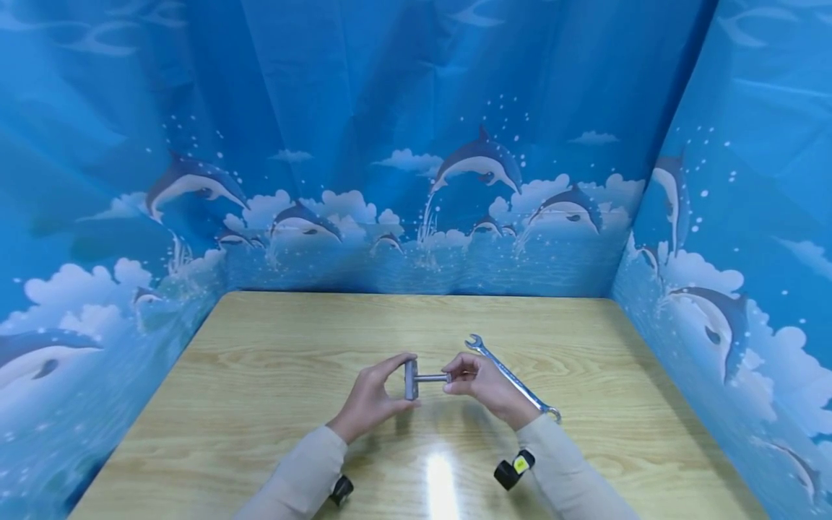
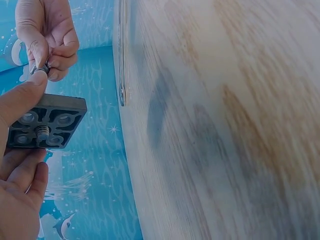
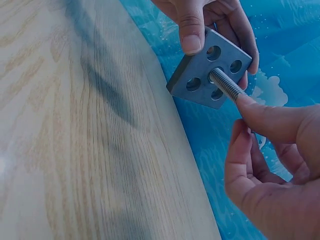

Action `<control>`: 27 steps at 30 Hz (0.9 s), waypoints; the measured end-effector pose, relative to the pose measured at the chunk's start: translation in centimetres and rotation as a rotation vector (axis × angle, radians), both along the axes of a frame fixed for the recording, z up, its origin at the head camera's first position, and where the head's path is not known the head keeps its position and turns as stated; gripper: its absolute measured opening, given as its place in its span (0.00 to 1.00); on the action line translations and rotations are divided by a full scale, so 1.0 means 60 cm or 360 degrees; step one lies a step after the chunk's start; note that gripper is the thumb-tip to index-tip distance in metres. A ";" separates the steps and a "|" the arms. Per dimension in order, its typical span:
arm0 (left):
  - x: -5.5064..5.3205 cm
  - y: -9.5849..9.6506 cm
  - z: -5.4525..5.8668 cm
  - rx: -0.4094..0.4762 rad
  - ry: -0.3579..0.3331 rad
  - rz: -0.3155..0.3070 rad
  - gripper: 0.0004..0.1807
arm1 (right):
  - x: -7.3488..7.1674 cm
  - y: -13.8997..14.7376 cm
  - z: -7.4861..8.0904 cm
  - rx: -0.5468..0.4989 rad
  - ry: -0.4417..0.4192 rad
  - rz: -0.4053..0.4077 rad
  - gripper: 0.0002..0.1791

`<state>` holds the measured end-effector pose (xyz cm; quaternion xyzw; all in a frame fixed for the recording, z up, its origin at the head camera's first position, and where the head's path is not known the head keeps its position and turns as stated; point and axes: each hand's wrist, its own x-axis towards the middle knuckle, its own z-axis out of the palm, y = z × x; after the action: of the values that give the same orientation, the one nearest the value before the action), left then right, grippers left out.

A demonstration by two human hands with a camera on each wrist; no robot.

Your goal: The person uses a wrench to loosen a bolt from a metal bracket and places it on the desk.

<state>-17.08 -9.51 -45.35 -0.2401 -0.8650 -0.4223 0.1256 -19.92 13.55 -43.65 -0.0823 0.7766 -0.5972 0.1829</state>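
Observation:
My left hand (image 1: 370,399) grips a square grey metal plate (image 1: 411,380) by two opposite edges, thumb on one and fingers on the other. In the right wrist view the plate (image 3: 204,67) shows a hole near each corner, and a threaded bolt (image 3: 228,84) passes through its centre. The thumb and fingers of my right hand (image 1: 489,388) pinch the bolt's far end, hiding its head. On the plate's ribbed back, in the left wrist view, a short threaded tip (image 2: 42,132) pokes out. Both hands hold these parts above the table.
A chrome combination wrench (image 1: 510,377) lies slantwise on the wooden table (image 1: 312,339), partly behind my right hand and wrist. Blue curtains (image 1: 364,238) printed with dolphins surround the table at the back and both sides. Dark cameras (image 1: 507,474) are strapped at the wrists.

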 end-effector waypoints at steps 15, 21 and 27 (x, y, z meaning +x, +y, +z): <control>-0.001 0.000 -0.003 -0.0002 0.0026 0.0009 0.41 | -0.003 0.012 -0.008 -0.0112 -0.0203 0.0290 0.34; -0.002 0.000 -0.004 -0.0004 0.0049 0.0007 0.41 | -0.004 0.010 -0.006 -0.0090 -0.0264 0.0257 0.39; -0.002 -0.001 -0.006 -0.0012 0.0066 -0.0002 0.41 | -0.003 0.006 -0.005 -0.0028 -0.0275 0.0232 0.33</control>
<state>-17.19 -9.55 -45.71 -0.2497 -0.8636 -0.4142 0.1424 -20.11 13.92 -43.97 -0.0885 0.7447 -0.5939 0.2914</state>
